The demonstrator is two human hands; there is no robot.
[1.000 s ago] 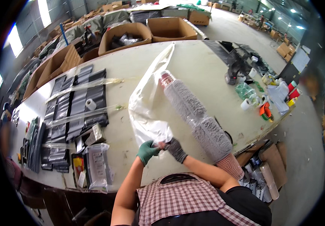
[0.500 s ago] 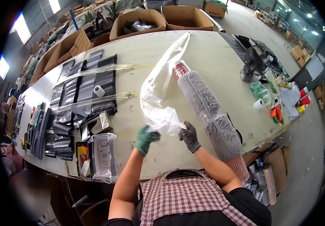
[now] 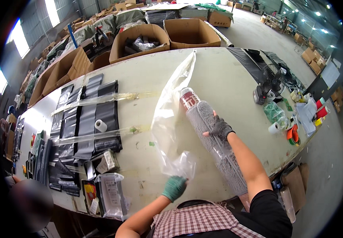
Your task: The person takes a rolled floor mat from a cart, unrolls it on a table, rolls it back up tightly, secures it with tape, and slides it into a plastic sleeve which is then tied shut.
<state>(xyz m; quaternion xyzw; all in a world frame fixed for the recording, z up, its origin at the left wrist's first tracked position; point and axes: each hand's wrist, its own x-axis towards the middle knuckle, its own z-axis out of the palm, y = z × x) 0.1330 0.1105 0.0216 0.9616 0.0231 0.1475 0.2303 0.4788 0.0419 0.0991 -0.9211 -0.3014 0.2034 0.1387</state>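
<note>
My left hand (image 3: 175,188), in a green glove, is closed on the near end of a long clear plastic bag (image 3: 167,123). The bag stretches crumpled and narrowing toward the far side of the table. To its right lies a rolled grey fluffy rug (image 3: 206,123) with a red and white patterned part at its far end. My right hand (image 3: 220,129), in a dark grey glove with bare fingertips, rests on top of the roll, thumb and forefinger spread. My right forearm partly covers the roll's near end.
Stacks of black plastic bags (image 3: 107,107) lie under clear strips on the left, with a white roll (image 3: 101,125) on them. A plastic tray (image 3: 111,194) stands at the near left. A black fan (image 3: 272,81) and orange tape (image 3: 293,134) are at right. Cardboard boxes (image 3: 191,33) line the far edge.
My right hand has let go of the plastic bag and moved up and right onto the rug roll. My left hand has shifted right, with the bag's near end. The view has tilted up.
</note>
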